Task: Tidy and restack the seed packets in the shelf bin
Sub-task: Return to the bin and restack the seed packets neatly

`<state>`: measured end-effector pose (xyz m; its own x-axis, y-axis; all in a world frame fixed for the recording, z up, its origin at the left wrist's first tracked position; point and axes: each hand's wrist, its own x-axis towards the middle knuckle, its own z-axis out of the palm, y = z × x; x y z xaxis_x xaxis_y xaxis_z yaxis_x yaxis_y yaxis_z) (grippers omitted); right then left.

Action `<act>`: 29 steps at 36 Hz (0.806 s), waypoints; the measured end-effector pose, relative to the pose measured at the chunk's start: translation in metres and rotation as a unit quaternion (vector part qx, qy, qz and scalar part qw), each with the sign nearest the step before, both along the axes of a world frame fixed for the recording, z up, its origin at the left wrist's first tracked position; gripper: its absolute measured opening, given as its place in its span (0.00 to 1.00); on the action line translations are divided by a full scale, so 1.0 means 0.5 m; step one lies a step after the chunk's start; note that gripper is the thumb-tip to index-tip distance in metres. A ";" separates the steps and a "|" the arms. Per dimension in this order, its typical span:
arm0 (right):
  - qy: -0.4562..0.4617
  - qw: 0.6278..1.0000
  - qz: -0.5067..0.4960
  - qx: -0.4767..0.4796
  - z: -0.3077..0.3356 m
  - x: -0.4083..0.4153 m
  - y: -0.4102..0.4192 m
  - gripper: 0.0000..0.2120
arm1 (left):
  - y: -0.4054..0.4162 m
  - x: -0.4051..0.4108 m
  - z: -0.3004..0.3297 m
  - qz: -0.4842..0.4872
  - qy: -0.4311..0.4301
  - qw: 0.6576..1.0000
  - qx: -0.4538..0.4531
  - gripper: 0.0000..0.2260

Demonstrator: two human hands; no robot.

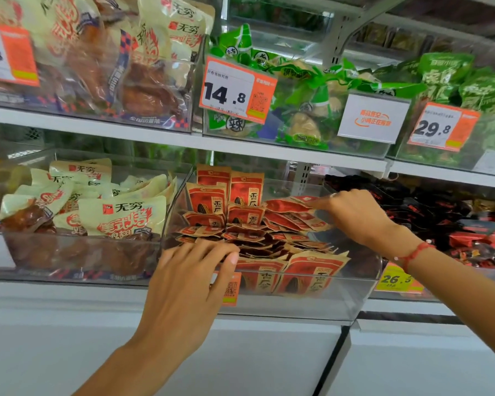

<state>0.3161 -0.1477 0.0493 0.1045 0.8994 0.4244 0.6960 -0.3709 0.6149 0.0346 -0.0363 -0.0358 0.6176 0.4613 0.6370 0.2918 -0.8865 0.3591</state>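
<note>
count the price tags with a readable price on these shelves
4. The 14.8 tag hangs upper middle, the 29.8 tag upper right, the 26.5 tag lower right behind the wrist, and a cut-off ".8" tag upper left. Others may be hidden.

Red-and-tan seed packets [247, 212] fill the clear bin [312, 298], each printed with a black striped sunflower seed and dark lettering. On the right wrist, a red string bracelet [416, 252]. Left of the bin, cream pouches [120, 215] carry red lettering and a blue-and-white check trim. Far right, black packs [429, 215] with red patches. Up top, bright green bags [303, 90] with white and black marks. The price tags [235, 90] are orange and white with black digits; one low tag [395, 278] is yellow.
</note>
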 end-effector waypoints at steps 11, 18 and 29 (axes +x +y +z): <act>0.108 0.989 -0.041 -0.092 -0.021 0.016 0.030 0.29 | 0.004 0.005 -0.004 0.014 -0.001 1.000 0.007 0.19; 0.123 0.986 0.081 0.078 0.018 -0.002 -0.003 0.13 | 0.002 0.005 -0.005 0.015 0.005 1.000 -0.003 0.21; 0.138 0.983 0.096 0.075 0.015 0.012 0.054 0.11 | -0.002 0.008 -0.002 0.023 -0.011 1.000 0.003 0.19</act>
